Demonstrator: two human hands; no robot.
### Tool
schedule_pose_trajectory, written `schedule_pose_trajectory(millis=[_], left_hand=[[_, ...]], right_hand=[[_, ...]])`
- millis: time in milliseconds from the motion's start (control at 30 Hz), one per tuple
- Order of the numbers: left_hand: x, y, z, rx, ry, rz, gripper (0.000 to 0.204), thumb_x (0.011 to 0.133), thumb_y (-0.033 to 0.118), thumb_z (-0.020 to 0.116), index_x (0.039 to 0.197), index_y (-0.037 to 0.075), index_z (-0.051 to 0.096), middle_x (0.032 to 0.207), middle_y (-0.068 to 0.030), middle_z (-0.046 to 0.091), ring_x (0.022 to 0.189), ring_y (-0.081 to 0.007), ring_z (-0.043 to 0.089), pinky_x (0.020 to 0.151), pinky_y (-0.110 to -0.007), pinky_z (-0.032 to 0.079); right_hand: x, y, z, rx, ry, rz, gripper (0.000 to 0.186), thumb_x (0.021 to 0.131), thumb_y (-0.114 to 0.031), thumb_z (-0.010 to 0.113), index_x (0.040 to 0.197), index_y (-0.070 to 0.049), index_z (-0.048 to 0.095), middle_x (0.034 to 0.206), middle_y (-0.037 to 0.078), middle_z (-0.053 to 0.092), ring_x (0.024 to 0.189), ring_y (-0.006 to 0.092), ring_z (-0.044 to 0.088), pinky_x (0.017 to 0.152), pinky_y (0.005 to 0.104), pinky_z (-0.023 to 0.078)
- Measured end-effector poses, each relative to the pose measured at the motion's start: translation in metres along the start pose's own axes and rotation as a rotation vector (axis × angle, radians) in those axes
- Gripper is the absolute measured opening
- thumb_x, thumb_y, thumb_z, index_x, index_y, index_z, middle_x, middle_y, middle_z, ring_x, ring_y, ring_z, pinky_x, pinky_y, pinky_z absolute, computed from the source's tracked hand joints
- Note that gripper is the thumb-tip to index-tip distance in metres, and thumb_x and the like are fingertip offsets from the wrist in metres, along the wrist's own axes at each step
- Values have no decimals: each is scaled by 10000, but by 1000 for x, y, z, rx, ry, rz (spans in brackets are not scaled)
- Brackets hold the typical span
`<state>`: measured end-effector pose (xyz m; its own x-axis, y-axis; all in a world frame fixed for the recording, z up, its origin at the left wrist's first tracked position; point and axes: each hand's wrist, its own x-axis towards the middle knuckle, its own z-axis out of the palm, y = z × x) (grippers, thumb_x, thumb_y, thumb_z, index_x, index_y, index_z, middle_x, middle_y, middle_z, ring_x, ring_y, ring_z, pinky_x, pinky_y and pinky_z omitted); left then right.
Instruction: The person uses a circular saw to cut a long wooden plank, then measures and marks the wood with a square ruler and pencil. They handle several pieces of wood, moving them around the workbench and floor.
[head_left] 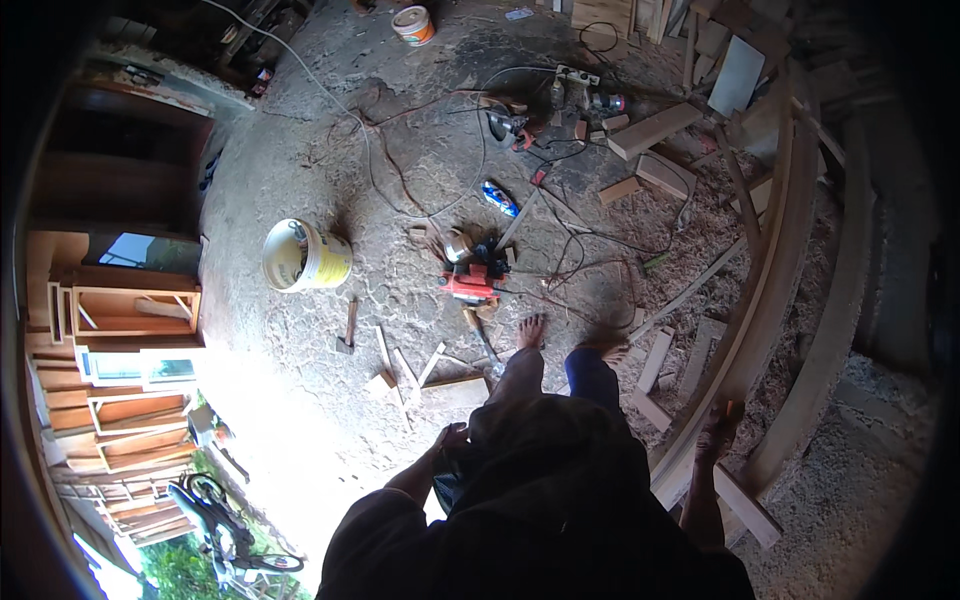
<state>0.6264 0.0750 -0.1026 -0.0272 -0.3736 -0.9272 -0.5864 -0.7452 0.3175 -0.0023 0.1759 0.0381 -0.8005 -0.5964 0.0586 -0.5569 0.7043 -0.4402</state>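
At my left side, my left hand point(452, 437) is closed against the dark cloth of my clothing point(530, 480); what it holds, if anything, is hidden. Low on the right, my right hand point(718, 428) has its fingers curled on a long wooden plank point(760, 330), with another long board point(830, 330) beside it. Beyond my bare feet point(528, 330) lies a red power tool point(470, 287) among cords. A hammer point(348, 335) and wood offcuts point(650, 365) lie on the rough floor around me.
A white-and-yellow bucket point(325, 260) stands left of the tools. More power tools point(510, 130), cables and wood blocks point(655, 130) are farther forward, with stacked boards at the upper right. Wooden frames point(130, 310) line the left side, near a parked motorbike point(230, 540).
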Motion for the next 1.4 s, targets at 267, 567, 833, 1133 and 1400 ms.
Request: schedule_pose_trajectory(millis=[267,567,833,1133,1400], left_hand=[[-53,-9,95,-181,9,-36,530,939,341,689,1327,9,548,765,-67,648,611,-158,622,526,-309,507],[-45,7,137,-277,57,26,451,940,339,676,1247,29,558,758,-58,635,609,-162,618,526,-310,505],[-26,27,136,-201,101,133,385,941,338,665,1175,47,567,751,-50,623,607,-167,614,527,-311,504],[1,68,104,-65,61,230,317,942,336,652,1095,68,577,743,-41,611,605,-171,610,528,-313,502],[34,129,49,127,-57,292,267,943,334,640,1023,86,586,737,-33,599,604,-176,607,529,-314,500]], right_hand=[[19,85,3,-803,-63,-392,601,1058,-366,495,1556,-67,337,1444,125,565,1114,307,669,960,397,546],[25,85,2,-628,47,-419,579,1057,-390,483,1526,-67,379,1322,100,626,1038,298,689,875,380,562],[31,95,37,-431,135,-437,565,1056,-411,472,1499,-66,416,1214,78,679,970,290,707,800,365,576],[18,66,38,-247,125,-323,571,1032,-461,486,1461,-84,455,1114,129,715,929,367,706,759,449,578],[2,-16,0,-170,65,116,576,909,-494,656,1351,-162,498,924,184,736,852,444,705,690,593,560]])
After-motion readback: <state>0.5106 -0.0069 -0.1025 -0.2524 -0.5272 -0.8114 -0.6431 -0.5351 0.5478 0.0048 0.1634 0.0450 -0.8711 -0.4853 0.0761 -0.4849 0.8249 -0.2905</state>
